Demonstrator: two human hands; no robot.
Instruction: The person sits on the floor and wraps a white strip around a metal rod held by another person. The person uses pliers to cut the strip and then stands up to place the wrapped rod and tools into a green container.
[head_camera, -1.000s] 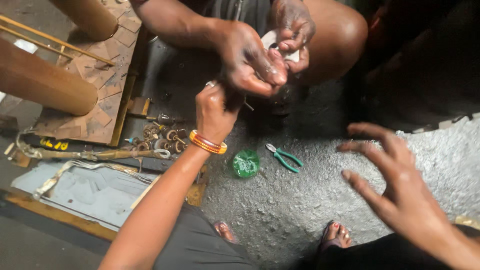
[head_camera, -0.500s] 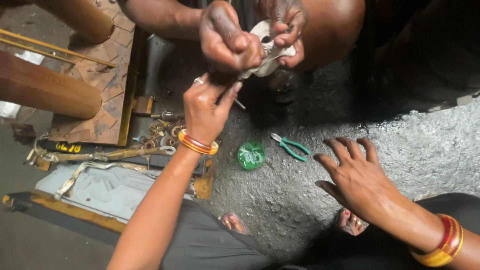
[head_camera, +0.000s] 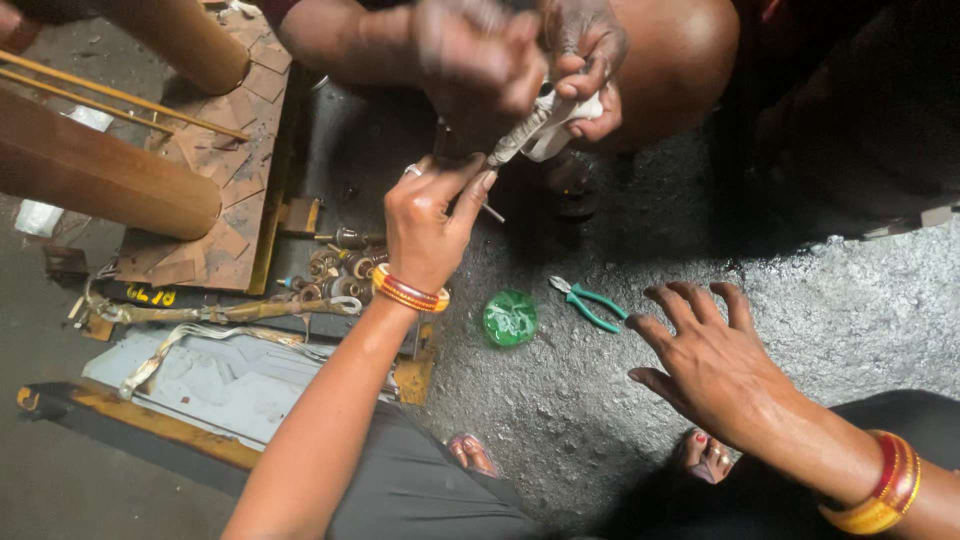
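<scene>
Metal pin (head_camera: 492, 211) sits pinched in our left hand (head_camera: 428, 222), raised to meet the co-worker's hands (head_camera: 520, 70) gripping a pale wrapped part (head_camera: 545, 120). Our right hand (head_camera: 710, 360) hovers spread, empty, just beside green pliers (head_camera: 592, 303) and a green lid (head_camera: 510, 318).

Green pliers (head_camera: 592, 302) beside a green lid (head_camera: 510, 318).

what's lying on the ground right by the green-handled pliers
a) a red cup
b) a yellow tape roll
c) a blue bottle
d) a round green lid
d: a round green lid lies on the dark ground just left of the green-handled pliers, between the wearer's left hand and right hand.
</scene>
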